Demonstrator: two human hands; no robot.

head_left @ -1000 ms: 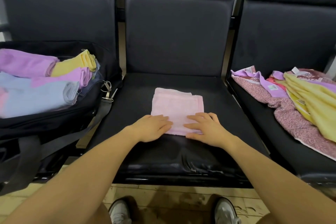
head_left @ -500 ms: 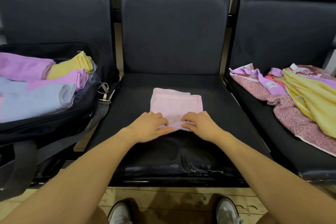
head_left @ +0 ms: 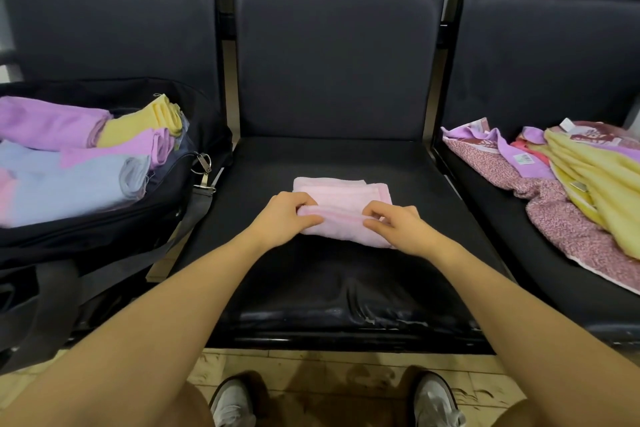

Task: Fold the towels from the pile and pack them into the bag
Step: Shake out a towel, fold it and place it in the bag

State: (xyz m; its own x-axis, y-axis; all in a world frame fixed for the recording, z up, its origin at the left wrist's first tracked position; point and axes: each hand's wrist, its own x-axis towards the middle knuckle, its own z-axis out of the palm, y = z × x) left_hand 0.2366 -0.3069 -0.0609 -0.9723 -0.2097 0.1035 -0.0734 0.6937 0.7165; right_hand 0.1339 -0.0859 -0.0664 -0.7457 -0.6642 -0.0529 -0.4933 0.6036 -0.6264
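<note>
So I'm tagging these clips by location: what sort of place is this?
Probably a waiting area or lobby. A row of linked black padded seats with metal dividers stands on a tiled floor, and a black travel bag sits on the left seat.

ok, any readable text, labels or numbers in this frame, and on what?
No text can be read.
Small white tag with a greenish print on the purple towel in the pile: too small to read.
White tag at the pile's far edge: blurred.
Black fabric bag: no visible lettering.

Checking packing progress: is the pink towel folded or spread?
Folded: the pink towel lies as a layered rectangle on the seat, both hands pinching its near edge.
</note>
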